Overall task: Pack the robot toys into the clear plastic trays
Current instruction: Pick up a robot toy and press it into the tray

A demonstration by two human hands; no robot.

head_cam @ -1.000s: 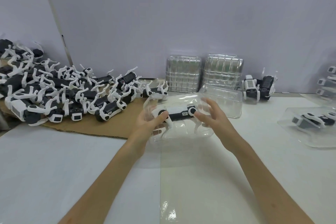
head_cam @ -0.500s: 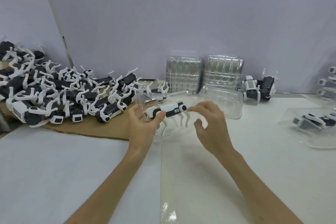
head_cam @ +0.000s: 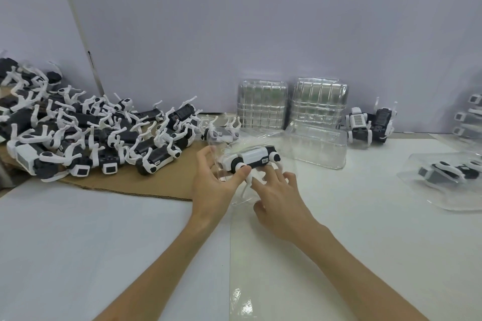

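Observation:
A white and black robot dog toy (head_cam: 254, 158) lies in a clear plastic tray (head_cam: 234, 147) tilted up at the table's middle. My left hand (head_cam: 215, 185) grips the tray's left side, thumb pressed on the toy's near hip joint. My right hand (head_cam: 279, 199) reaches under the toy with fingers spread, touching its white legs and the tray's lower edge. A big pile of loose robot toys (head_cam: 78, 135) lies on brown cardboard (head_cam: 146, 186) at the left.
Two stacks of clear trays (head_cam: 262, 105) (head_cam: 319, 101) lean on the back wall, one empty tray (head_cam: 317, 148) in front. Two robot toys (head_cam: 370, 124) stand right of them. A packed tray (head_cam: 443, 177) lies at the right, more at the far right edge (head_cam: 472, 117).
The tray with the toy has tipped up to the left in my left hand. My right hand has let go of the tray's right end and dropped under the toy's legs.

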